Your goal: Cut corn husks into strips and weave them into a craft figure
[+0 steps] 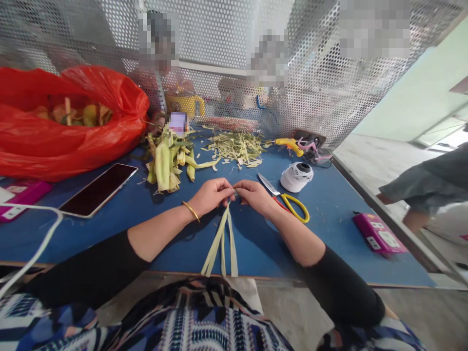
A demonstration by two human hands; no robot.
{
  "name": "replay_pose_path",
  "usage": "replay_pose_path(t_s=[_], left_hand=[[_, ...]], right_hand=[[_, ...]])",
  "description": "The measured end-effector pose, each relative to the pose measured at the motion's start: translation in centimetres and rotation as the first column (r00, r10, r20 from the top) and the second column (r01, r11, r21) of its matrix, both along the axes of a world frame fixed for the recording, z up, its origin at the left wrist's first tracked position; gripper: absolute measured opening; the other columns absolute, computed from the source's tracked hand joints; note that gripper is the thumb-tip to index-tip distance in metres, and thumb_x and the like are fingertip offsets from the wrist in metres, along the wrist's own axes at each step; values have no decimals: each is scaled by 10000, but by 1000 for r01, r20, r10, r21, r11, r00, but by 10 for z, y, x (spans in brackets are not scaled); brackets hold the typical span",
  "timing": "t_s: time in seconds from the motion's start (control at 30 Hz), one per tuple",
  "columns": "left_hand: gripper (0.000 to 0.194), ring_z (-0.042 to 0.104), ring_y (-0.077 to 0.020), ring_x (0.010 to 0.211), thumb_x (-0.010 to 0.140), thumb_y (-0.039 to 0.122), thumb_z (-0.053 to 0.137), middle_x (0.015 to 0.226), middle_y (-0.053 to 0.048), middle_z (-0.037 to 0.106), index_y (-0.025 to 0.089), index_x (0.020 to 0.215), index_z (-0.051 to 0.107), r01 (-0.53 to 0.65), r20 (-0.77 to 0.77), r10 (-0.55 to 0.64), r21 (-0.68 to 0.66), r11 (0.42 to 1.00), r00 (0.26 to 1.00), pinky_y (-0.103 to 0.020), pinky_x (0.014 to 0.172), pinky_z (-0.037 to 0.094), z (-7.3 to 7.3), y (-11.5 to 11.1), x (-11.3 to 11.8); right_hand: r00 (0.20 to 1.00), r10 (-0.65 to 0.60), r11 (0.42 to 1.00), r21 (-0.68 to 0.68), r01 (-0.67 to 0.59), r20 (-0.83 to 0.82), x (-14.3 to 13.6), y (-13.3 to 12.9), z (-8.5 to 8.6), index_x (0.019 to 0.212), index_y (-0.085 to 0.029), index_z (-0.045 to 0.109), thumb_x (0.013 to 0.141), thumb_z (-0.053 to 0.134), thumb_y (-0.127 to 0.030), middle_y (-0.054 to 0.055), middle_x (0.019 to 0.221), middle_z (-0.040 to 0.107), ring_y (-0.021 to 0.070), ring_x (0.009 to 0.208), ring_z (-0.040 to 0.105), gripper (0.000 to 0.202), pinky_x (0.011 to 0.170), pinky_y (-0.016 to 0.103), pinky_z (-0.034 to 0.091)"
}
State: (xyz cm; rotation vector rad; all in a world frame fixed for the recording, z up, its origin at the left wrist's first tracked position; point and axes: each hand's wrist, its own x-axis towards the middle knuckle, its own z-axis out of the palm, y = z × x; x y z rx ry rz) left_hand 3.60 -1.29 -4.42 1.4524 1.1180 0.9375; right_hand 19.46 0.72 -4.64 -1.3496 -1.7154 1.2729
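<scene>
My left hand [216, 193] and my right hand [253, 194] meet over the middle of the blue table, both with fingertips pinched together at the top of a small bundle of pale corn husk strips [222, 236]. Below the fingers the strips fan out and hang toward the table's front edge. The very top of the bundle is hidden by my fingers. Just right of my right hand lie scissors [298, 207] with red and yellow handles, blades parted a little. Behind them stands a spool of white thread [297, 177].
Corn husks [163, 163] and a heap of husk scraps [237, 146] lie behind my hands. At left are a red plastic bag [73, 151] and a phone [100, 190]. A yellow glue gun [288, 145] rests near the perforated metal screen [219, 44]; a purple box [379, 233] sits right.
</scene>
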Motion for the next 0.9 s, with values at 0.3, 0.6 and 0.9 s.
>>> replay_pose_path(t_s=[0.3, 0.6, 0.9], left_hand=[[95, 526, -75, 447, 751, 168, 618, 574, 6, 631, 157, 659, 597, -137, 3, 137, -46, 989, 991, -167, 391, 378, -8, 11, -3], [114, 552, -82, 415, 739, 155, 663, 542, -16, 645, 137, 629, 643, -24, -44, 18, -152, 988, 999, -157, 345, 372, -4, 12, -4], [224, 534, -70, 409, 727, 109, 646, 457, -2, 600, 143, 505, 632, 63, -89, -81, -188, 980, 993, -140, 370, 386, -5, 15, -6]], right_hand=[[877, -50, 896, 409, -172, 478, 7, -4, 3, 764, -197, 616, 735, 620, -140, -35, 597, 520, 126, 593, 488, 64, 588, 244, 336], [911, 128, 875, 388, -290, 392, 10, -6, 7, 686, -183, 666, 811, 628, -189, -1, 717, 528, 119, 673, 506, 130, 634, 236, 375], [980, 154, 858, 473, -198, 129, 0, -8, 1, 670, -192, 631, 786, 640, -242, 36, 870, 606, 125, 705, 512, 127, 637, 258, 400]])
